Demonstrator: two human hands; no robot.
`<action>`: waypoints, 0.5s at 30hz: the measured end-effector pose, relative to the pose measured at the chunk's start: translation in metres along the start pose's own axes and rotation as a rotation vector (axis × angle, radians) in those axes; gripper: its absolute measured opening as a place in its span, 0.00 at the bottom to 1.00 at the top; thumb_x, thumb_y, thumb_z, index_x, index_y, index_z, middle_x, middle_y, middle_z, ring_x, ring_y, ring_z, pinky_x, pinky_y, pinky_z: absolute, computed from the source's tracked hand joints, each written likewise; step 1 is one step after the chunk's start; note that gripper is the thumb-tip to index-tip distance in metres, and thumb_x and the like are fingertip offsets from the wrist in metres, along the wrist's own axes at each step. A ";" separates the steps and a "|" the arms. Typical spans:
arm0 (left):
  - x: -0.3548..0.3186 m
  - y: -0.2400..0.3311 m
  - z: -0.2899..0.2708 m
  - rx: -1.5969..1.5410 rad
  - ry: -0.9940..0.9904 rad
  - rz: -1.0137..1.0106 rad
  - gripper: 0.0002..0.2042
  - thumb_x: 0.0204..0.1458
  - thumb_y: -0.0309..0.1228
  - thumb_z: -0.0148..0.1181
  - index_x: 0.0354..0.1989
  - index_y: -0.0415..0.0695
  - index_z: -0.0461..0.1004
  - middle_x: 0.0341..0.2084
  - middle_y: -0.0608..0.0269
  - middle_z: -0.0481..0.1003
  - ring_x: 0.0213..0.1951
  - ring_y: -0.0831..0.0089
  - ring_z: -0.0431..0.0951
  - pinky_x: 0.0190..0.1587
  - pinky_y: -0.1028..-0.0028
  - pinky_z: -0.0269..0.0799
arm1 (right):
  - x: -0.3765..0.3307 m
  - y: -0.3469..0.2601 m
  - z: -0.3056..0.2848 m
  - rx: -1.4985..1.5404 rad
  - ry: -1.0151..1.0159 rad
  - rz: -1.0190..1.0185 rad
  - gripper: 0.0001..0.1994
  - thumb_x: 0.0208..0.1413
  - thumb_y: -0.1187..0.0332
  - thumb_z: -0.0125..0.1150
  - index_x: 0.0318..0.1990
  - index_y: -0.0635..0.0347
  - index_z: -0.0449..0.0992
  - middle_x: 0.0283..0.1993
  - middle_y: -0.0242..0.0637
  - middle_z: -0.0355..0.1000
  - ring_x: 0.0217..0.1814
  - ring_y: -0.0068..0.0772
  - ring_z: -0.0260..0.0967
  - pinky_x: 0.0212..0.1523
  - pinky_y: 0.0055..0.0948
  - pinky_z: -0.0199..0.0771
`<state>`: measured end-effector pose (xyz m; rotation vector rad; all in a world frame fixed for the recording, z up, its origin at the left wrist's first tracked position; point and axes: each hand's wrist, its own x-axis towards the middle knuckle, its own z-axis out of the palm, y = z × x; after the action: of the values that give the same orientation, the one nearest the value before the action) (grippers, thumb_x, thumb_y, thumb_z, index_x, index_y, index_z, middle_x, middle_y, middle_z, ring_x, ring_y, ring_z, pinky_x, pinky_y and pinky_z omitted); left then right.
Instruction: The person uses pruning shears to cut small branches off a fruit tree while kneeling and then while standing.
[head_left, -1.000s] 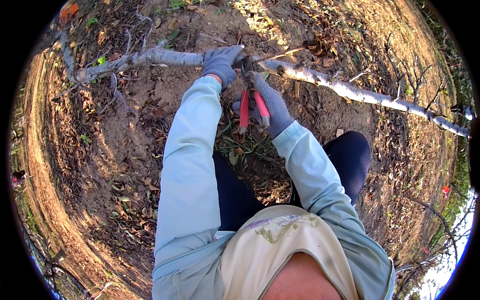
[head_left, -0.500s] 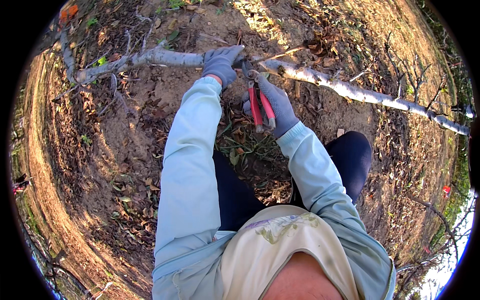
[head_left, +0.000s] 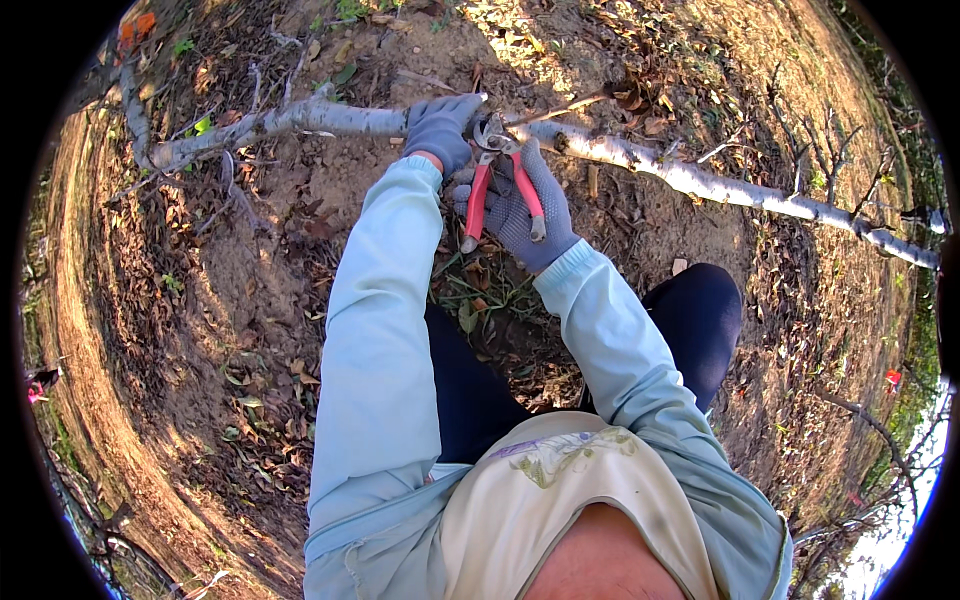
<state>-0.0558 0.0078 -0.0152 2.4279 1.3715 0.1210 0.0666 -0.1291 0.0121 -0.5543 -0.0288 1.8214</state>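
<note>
A long pale branch lies across the ground in front of me, running from far left to the right side. My left hand, in a grey glove, is closed around it just left of its middle. Beside it, my right hand, in a matching glove, holds red-handled pruning shears. The shears' handles are spread apart in my palm. Their metal head is against or very near the branch, just right of my left hand; whether the blades touch the wood I cannot tell.
A thin twig juts up from the branch near the shears. Dark side twigs rise at the right, and bare twigs lie at the left. Dry leaves and grass cover soil around my bent knee.
The shears' handles have spread wider, and my right hand has shifted slightly left and opened around them. My left hand stays in place on the branch.
</note>
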 end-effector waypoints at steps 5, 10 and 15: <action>0.000 -0.003 0.001 -0.034 -0.022 -0.005 0.37 0.40 0.30 0.64 0.64 0.56 0.61 0.61 0.65 0.64 0.64 0.68 0.59 0.65 0.69 0.45 | 0.014 0.010 0.009 0.003 0.118 -0.027 0.32 0.60 0.42 0.47 0.56 0.65 0.64 0.43 0.48 0.71 0.44 0.51 0.72 0.50 0.50 0.73; 0.003 -0.007 0.002 -0.058 -0.064 0.000 0.37 0.39 0.29 0.65 0.64 0.55 0.61 0.61 0.63 0.64 0.64 0.65 0.59 0.65 0.68 0.45 | 0.013 0.019 0.025 -0.050 0.242 -0.119 0.29 0.59 0.43 0.51 0.49 0.66 0.66 0.39 0.48 0.71 0.40 0.49 0.73 0.44 0.45 0.76; 0.005 -0.023 0.018 -0.047 0.015 0.033 0.38 0.36 0.31 0.63 0.63 0.59 0.62 0.59 0.63 0.66 0.62 0.68 0.62 0.62 0.67 0.47 | 0.021 0.023 0.030 0.023 0.245 -0.145 0.24 0.60 0.47 0.52 0.41 0.65 0.68 0.31 0.44 0.71 0.30 0.41 0.72 0.31 0.38 0.77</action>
<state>-0.0674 0.0184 -0.0398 2.4166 1.3204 0.1779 0.0295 -0.1102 0.0245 -0.7370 0.1154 1.6017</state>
